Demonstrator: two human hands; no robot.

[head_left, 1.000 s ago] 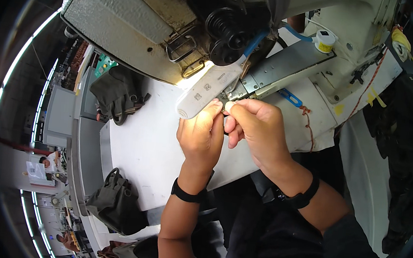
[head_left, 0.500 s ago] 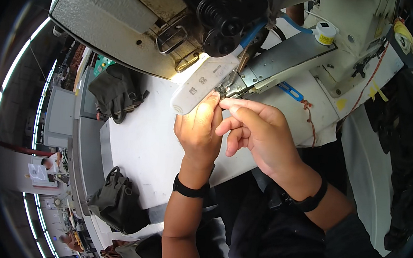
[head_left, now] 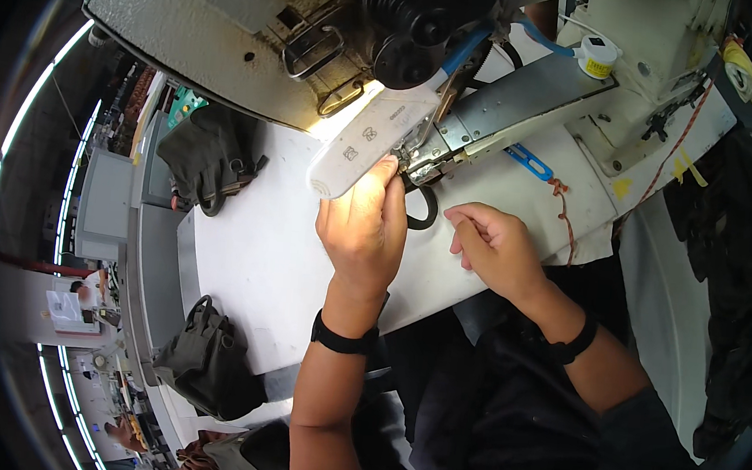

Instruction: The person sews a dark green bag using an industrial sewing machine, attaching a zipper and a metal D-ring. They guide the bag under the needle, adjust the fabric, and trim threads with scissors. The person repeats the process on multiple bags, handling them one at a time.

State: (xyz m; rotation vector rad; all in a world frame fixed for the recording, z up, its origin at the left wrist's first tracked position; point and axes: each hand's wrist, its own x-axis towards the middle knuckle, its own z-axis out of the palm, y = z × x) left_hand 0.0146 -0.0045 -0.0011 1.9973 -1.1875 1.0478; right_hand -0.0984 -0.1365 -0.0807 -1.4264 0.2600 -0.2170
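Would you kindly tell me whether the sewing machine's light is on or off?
On: a bright glow shows beneath the sewing machine.

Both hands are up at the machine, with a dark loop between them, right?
Not quite: the head view shows only the left hand up at the machine; the right hand is apart from it. The dark loop is between them.

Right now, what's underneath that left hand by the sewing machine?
Under the left hand is the white tabletop, visible around it; a dark loop shows at its right. The hand covers the rest: whether the fingers grip the loop cannot be seen.
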